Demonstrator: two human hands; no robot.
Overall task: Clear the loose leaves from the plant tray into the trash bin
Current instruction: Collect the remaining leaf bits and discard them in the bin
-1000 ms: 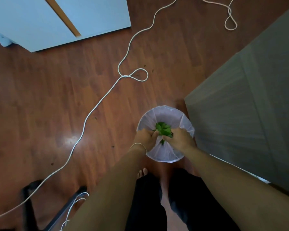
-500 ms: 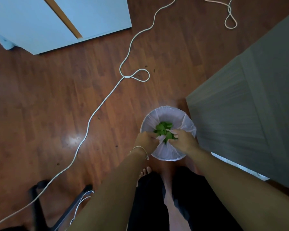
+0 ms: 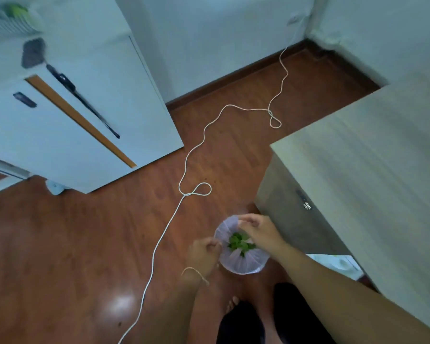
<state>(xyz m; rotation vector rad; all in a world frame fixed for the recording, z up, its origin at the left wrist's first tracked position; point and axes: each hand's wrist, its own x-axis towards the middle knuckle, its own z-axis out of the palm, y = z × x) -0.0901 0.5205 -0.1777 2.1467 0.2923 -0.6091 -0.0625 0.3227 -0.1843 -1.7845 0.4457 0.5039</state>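
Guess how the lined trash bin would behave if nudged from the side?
Trash bin looks small and holds only a few leaves, so it is probably light and would slide on the glossy floor. Its thin liner looks floppy and would likely crumple.

One head-worn wide-angle view looks steeply down past both forearms. The left hand (image 3: 204,254) and right hand (image 3: 260,233) sit low, centre-right. No second view overlaps.

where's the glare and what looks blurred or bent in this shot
Head view: one bright glare patch on the glossy brown wooden floor at lower left; both hands, left hand and right hand, are motion-smeared over the white-lined round trash bin, so the green leaves read soft; wide-angle distortion splays the white cabinet and pale wood-grain table; overall dim, bluish cast.
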